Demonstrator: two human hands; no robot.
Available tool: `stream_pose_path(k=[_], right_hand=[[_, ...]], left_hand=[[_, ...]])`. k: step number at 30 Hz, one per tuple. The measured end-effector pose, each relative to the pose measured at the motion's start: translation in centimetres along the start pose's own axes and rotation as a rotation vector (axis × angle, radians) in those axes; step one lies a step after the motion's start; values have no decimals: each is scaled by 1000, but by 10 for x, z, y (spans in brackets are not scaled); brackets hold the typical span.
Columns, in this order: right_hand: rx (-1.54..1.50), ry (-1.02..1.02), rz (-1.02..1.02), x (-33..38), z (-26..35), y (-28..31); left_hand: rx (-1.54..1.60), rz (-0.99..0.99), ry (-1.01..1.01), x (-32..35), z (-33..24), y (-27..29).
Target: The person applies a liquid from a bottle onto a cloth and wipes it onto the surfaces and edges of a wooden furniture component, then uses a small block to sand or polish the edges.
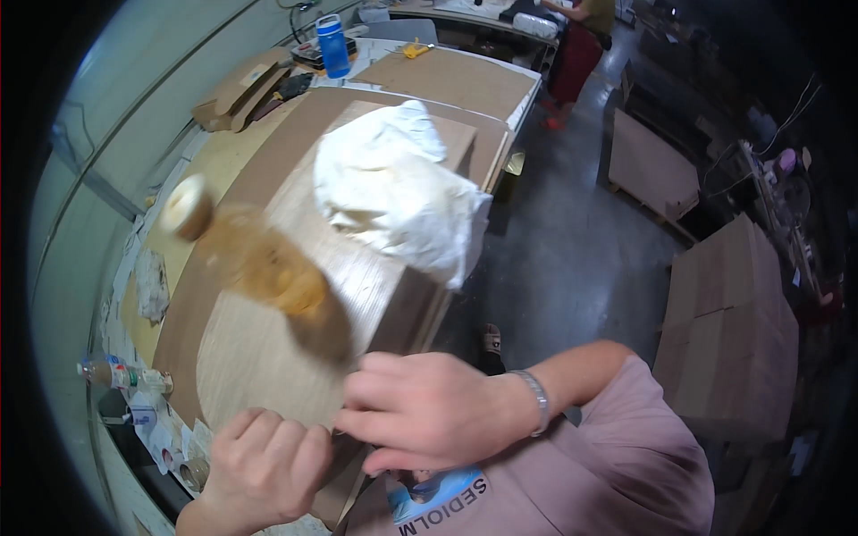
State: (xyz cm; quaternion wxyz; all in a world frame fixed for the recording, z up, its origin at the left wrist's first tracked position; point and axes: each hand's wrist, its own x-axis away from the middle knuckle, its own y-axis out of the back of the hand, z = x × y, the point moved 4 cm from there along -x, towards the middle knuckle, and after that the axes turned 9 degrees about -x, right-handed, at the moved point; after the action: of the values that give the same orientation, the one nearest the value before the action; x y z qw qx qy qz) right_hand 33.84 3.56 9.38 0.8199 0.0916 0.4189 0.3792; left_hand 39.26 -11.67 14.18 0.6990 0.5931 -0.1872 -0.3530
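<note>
1. Bottle [259, 268] blurred, amber, cap [186, 207] up-left, over the panel [268, 357]; not held by either hand.
2. Left hand [264, 464] fisted at panel's near edge; grip contents hidden. Keep it braced.
3. Right hand [429, 411] flat, fingers together, pressing the near edge. Press evenly so the sheet won't slide.
4. White cloth [398, 201] bunched on panel's far end, atop the desk [223, 161].

The left hand [264, 464] is closed in a fist at the near edge of a light wooden panel [295, 330] on the table [201, 170]. The right hand [420, 411] lies flat just beside it, fingers on the panel. A white cloth [393, 192] and a blurred amber bottle [259, 259] rest on the panel.
</note>
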Motion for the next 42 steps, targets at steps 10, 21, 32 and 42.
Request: stream_pose_path(k=[10,21,32,42], right_hand=[[-267,-161,-186,104,-126,139],[-1304,-894,-674,206,-315,177],[-1376,-919,-816,189,-378,149],[-1056,-907,-835,176,-388,149]], left_hand=[[74,136,-129,-219,-38,-77],[241,-7,671,-332,85,-149],[23,56,596,-332,110,-213],[29,125,646,-330,111,-217]])
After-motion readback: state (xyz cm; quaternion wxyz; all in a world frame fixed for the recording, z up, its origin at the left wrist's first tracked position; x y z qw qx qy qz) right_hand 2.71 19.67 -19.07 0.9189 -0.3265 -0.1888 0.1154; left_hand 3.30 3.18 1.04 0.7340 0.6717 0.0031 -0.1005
